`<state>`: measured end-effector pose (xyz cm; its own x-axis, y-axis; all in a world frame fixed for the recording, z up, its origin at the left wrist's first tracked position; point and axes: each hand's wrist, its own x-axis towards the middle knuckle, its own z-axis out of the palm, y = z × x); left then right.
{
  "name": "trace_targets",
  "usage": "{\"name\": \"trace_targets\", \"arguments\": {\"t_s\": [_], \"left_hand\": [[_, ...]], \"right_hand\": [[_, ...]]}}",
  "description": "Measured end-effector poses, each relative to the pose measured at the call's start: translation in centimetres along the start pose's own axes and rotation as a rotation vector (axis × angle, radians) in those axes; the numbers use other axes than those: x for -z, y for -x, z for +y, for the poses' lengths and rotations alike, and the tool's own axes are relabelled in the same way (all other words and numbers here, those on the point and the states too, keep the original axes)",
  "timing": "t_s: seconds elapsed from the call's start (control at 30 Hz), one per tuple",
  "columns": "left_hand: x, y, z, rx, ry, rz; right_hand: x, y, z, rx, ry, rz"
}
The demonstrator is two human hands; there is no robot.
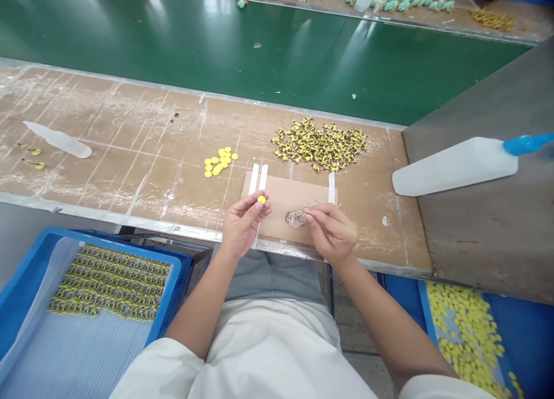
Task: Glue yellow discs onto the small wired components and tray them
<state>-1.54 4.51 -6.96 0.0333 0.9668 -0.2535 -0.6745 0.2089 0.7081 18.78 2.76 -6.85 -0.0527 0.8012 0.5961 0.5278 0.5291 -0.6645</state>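
My left hand (241, 223) pinches a small round yellow disc (261, 200) between thumb and fingertips, above the left side of a cardboard sheet (279, 191). At the sheet's front right, the closed fingers of my right hand (332, 231) hold what looks like a thin stick, mostly hidden by the fingers. Its tip is at a small clear dish (295, 218) standing on the cardboard. Behind the cardboard lies a heap of small yellow-and-dark pieces (320, 145). A group of loose yellow discs (220, 161) lies to the left of it.
A white bottle with a blue tip (459, 165) is at the right, by a metal panel (485, 231). Blue trays hold rows of yellow-and-dark pieces (112, 280) at lower left and many yellow discs (465, 329) at lower right. A green belt (208, 52) runs behind the bench.
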Motion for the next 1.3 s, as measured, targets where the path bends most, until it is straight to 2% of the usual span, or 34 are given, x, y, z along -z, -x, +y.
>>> {"name": "trace_targets", "arguments": {"t_s": [0.2, 0.43, 0.7, 0.97, 1.3], "left_hand": [[-0.03, 0.03, -0.03, -0.004, -0.01, -0.002], [-0.05, -0.02, 0.11, -0.005, 0.003, -0.005], [-0.02, 0.03, 0.18, 0.006, 0.021, -0.011], [0.01, 0.01, 0.21, 0.013, 0.033, -0.028], [-0.01, 0.06, 0.21, 0.011, 0.041, -0.024]], "right_hand": [[0.04, -0.08, -0.14, 0.016, 0.004, -0.003], [0.53, 0.48, 0.31, -0.002, 0.09, 0.073], [0.68, 0.36, 0.32, 0.109, 0.112, 0.002], [0.52, 0.15, 0.3, 0.159, 0.11, 0.006], [0.53, 0.1, 0.19, 0.136, 0.09, 0.002]]}}
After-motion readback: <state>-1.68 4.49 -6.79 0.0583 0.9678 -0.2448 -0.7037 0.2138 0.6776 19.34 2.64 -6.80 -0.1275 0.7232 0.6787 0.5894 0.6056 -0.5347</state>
